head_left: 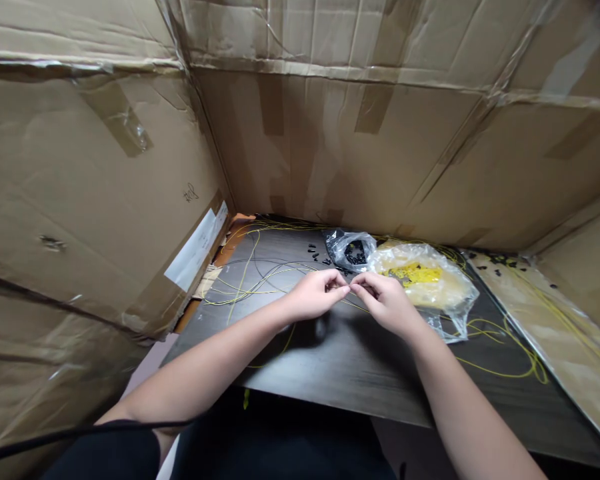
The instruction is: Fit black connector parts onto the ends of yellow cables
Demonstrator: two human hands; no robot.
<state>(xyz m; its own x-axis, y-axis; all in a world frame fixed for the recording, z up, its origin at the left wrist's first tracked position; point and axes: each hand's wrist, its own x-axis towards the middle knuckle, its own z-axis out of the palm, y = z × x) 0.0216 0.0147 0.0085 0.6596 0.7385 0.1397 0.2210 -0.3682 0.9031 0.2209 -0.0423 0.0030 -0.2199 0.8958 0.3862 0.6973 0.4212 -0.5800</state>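
My left hand [320, 293] and my right hand [383, 300] meet fingertip to fingertip above the dark tabletop, both closed in a pinch. Whatever lies between the fingers is too small to make out. Thin yellow cords [240, 291] run across the table on the left and pass behind and under my hands. Just beyond them is a clear plastic bag [337, 248] of small black pieces [355, 253], with several loose black pieces [313, 252] beside it. Close to my right hand lies a larger clear bag [455, 297] holding small yellow pieces [420, 273].
Taped cardboard walls [300, 153] enclose the table [325, 377] at the back and sides. More yellow cord [535, 370] loops over the table's right side. Black bits [497, 262] lie on a cardboard strip at right. A black cable [80, 433] crosses the lower left.
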